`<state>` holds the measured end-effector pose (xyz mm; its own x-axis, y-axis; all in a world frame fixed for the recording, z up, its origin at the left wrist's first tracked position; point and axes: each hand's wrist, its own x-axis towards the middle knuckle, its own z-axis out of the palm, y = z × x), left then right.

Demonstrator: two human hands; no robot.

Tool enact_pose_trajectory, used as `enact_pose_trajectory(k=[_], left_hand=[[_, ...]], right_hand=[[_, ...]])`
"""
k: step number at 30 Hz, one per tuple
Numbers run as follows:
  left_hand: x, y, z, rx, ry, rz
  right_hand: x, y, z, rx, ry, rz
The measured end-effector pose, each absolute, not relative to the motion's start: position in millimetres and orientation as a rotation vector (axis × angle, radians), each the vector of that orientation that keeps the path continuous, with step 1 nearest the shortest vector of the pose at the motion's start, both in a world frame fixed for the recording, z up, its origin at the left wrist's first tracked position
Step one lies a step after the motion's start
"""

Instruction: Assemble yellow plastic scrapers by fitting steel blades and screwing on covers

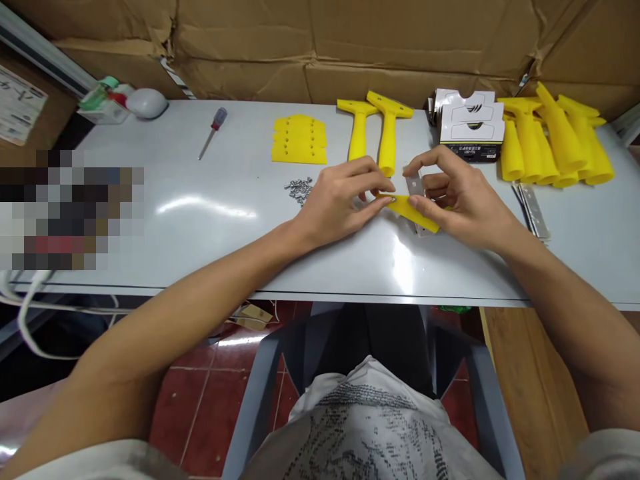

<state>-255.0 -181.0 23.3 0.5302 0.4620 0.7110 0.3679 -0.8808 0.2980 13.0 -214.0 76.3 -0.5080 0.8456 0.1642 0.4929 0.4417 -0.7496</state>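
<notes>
My left hand (345, 193) is closed in a pinch at the left end of a yellow plastic plate (411, 212). A small silver screw (393, 199) shows at its thumb tip. My right hand (463, 197) grips the plate's other end between thumb and curled fingers. A flat metal blade (414, 183) passes behind the plate, its upper end by my right index finger. To the left of my left hand lies a pile of small screws (299, 190). Two yellow scraper handles (387, 130) rest beyond my hands.
Stacked yellow plates (299, 140) and a screwdriver (213, 133) lie on the left. White-and-black boxes (470, 127) stand at the back right, beside a heap of yellow handles (555, 143). Metal blades (533, 212) lie by my right forearm. Cardboard (320, 40) lines the table's back edge.
</notes>
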Motion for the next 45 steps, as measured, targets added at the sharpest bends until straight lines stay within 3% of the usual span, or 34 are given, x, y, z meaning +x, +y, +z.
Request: enact_pose_trajectory(k=[12,21,29,33,37,41,45], left_hand=[[-257,-181,38,2.321,0.804,1.143],[-314,-127,67,2.133,0.651,1.959],[-342,-89,43,2.069,0.896,2.057],[-343,-80,36,2.083,0.932,2.107],[-336,-85,37,2.138,0.97,2.14],[-330,-94,38,2.233,1.076,2.054],[-331,-88,29,2.285,1.079,1.933]], right_hand=[[18,-214,86,-1.28,-2.085,0.576],[32,-212,88,-1.151,-2.723,0.564],[-75,-203,72,-1.222,-2.868,0.151],[-125,-179,73,-1.23,-2.83,0.193],[-99,-191,103,-1.208,-2.609,0.425],[17,-240,136,-1.369,-2.028,0.638],[125,-270,126,-1.856,-1.356,0.326]])
